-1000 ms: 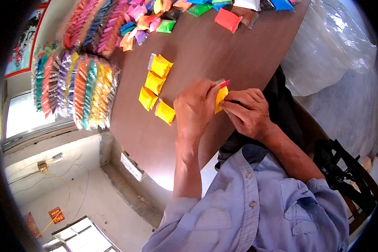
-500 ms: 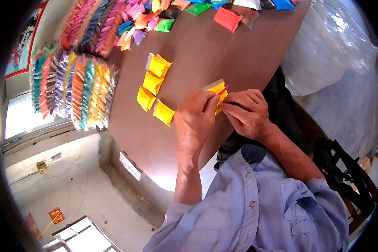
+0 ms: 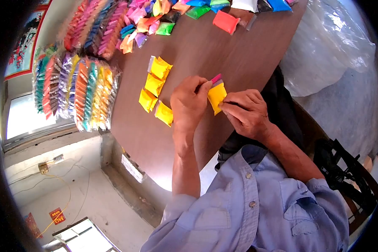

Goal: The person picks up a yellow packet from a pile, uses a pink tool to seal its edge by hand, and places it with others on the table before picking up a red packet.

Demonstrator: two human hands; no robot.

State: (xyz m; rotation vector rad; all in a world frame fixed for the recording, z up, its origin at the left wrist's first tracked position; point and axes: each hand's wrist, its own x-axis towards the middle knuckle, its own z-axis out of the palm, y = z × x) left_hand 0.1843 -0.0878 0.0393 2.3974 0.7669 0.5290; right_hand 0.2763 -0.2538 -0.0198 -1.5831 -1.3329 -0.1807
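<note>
1. The right hand (image 3: 245,111) has its thumb and fingers pinched on the edge of a yellow packet (image 3: 216,99), probably to steady it while leaving its face uncovered.
2. The left hand (image 3: 191,103) is closed at the fingertips on a small pink strip (image 3: 216,78) by the packet's clear end; whether it also grips the film is unclear.
3. The held packet sits between the two hands, over the near side of the brown table (image 3: 214,50), likely for easy working close to the body. Whether it touches the tabletop is hard to judge.
4. Four more yellow packets (image 3: 154,85) lie beyond the left hand: three in a slanting line, the fourth just beside the line's near end. The spacing looks deliberate, perhaps to keep this colour together and apart from the mixed loose packets (image 3: 165,28) at the far side.
5. Clear bags (image 3: 77,94) keep further packets in rows by colour.
6. No brand or label is legible on the packets; the red wall sign (image 3: 57,215) bears marks too small to read.
</note>
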